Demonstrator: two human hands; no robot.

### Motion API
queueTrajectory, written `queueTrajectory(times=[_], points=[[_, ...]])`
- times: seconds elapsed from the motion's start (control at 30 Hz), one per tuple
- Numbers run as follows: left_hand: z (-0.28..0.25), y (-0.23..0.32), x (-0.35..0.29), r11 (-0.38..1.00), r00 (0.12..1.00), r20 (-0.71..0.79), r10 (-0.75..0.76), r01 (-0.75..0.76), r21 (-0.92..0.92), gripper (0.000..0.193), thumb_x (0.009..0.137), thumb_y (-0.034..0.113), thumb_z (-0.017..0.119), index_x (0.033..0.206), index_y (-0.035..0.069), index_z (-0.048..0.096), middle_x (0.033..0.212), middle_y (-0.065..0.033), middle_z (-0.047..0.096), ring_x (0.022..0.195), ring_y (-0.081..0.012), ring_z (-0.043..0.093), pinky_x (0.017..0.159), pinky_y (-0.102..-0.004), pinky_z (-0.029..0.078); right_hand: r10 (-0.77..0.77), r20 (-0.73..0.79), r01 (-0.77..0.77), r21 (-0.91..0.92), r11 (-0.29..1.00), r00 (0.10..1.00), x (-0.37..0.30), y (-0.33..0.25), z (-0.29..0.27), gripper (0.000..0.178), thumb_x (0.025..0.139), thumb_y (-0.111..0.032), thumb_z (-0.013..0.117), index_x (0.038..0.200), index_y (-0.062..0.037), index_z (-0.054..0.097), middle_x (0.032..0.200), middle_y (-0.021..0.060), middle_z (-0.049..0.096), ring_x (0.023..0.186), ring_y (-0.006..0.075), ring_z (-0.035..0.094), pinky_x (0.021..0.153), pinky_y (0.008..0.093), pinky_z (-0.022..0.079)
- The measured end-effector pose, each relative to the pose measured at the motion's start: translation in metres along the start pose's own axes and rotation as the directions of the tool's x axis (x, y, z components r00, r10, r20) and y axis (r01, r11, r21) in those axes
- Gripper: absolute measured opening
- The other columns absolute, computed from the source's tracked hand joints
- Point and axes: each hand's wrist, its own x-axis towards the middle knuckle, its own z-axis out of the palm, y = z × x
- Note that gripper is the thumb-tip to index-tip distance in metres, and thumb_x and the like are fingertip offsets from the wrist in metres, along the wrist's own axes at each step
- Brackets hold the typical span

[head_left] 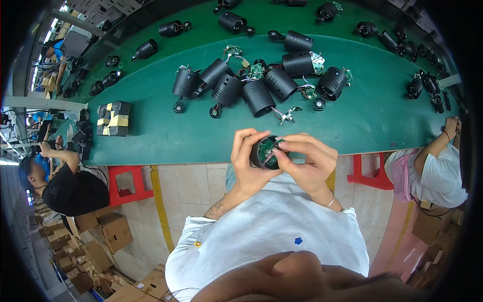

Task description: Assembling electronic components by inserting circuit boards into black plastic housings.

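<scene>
A yellow-taped black block [113,119] lies on the green tabletop [166,138]; above the near edge, the left hand [246,163] grips a black cylindrical housing [256,155], green circuit board [265,147] inside; the right hand [310,160] has narrow-set fingertips there, grasp unclear.

The right hand [313,160] partly hides the green board [263,146] inside the black housing [255,157].

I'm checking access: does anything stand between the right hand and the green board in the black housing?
Nothing visible: the left hand holds the black housing from outside, and the right hand is at its mouth, by the green board.
</scene>
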Motion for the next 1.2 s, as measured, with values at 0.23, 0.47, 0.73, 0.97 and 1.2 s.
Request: queueTrajectory(times=[0.23,0.47,0.73,0.97,1.2], points=[[0.007,-0.005,-0.001,0.932,0.997,-0.081,0.018,-0.046,-0.361,0.067,0.056,0.004,0.085,0.115,0.010,0.054,0.109,-0.0107,0.046,0.097,-0.0242,0.052,0.083,-0.0372,0.048,-0.054,0.043,0.044,0.201,0.979,0.998,0.019,-0.001,0.006,0.017,0.061,0.002,0.076,0.076,-0.0064,0.074,0.101,0.0054,0.062,0.097,0.0183,0.057,0.079,0.0284,0.048],[0.010,-0.002,-0.002,0.932,0.995,-0.103,0.015,-0.052,-0.359,0.064,0.059,0.001,0.082,0.114,0.012,0.053,0.111,-0.0115,0.046,0.098,-0.0253,0.053,0.085,-0.0383,0.049,-0.023,0.178,0.014,0.055,0.998,0.984,0.020,0.005,0.007,0.015,0.061,-0.001,0.075,0.074,-0.0081,0.074,0.104,0.0034,0.060,0.101,0.0205,0.054,0.089,0.0341,0.044],[0.013,-0.011,-0.006,0.941,0.994,-0.103,0.043,-0.075,-0.331,0.072,0.056,0.007,0.086,0.118,0.013,0.049,0.112,-0.0101,0.047,0.101,-0.0248,0.053,0.087,-0.0376,0.048,0.072,0.164,-0.088,0.094,0.992,0.984,0.014,0.005,0.013,0.012,0.062,-0.001,0.075,0.073,-0.0069,0.072,0.106,0.0041,0.059,0.103,0.0230,0.053,0.091,0.0352,0.043],[0.014,-0.014,-0.001,0.963,0.956,-0.239,0.168,-0.211,-0.167,0.059,0.064,0.001,0.078,0.116,0.012,0.053,0.109,-0.0104,0.053,0.097,-0.0274,0.057,0.085,-0.0416,0.050,0.141,0.063,-0.152,0.255,0.955,0.988,0.002,0.014,0.028,0.047,0.069,0.002,0.073,0.112,-0.0059,0.056,0.128,0.0093,0.048,0.108,0.0252,0.053,0.092,0.0355,0.046],[0.009,-0.019,-0.002,0.954,0.932,-0.236,0.276,-0.296,-0.055,0.054,0.065,0.005,0.077,0.114,0.010,0.055,0.107,-0.0092,0.054,0.097,-0.0284,0.057,0.085,-0.0438,0.050,0.326,0.393,-0.500,0.522,0.691,0.860,0.002,0.023,0.025,0.070,0.073,0.003,0.070,0.132,-0.0083,0.033,0.141,0.0132,0.033,0.110,0.0255,0.054,0.095,0.0366,0.045]])
